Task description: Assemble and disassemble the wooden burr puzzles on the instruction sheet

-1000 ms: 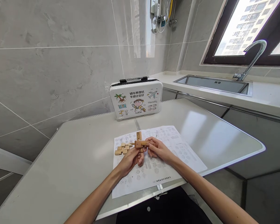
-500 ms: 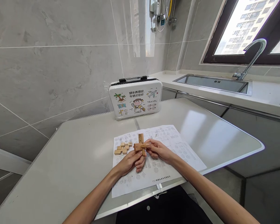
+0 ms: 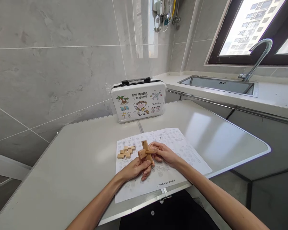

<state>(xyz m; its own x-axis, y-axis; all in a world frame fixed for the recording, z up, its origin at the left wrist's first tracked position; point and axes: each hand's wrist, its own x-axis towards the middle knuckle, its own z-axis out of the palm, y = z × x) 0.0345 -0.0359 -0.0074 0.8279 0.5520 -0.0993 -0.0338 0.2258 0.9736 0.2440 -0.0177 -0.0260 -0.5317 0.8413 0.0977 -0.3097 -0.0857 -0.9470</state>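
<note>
- Puzzle pieces and block cluster: smooth, matt wood
- Diagram sheet: thin matt paper
- Desk: smooth, glossy top
- Carrying case: shiny plastic
- Faucet: polished metal
- Sink: smooth metal
- Wall tiles: glossy

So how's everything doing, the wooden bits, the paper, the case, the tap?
Wooden cross: pieces crossed, held up
Left hand: gripping its lower end
Right hand: holding its right end
Paper: spread out, printed side up
Other blocks: clustered on the paper
Case: upright, shut
Tap: no running water visible
</note>
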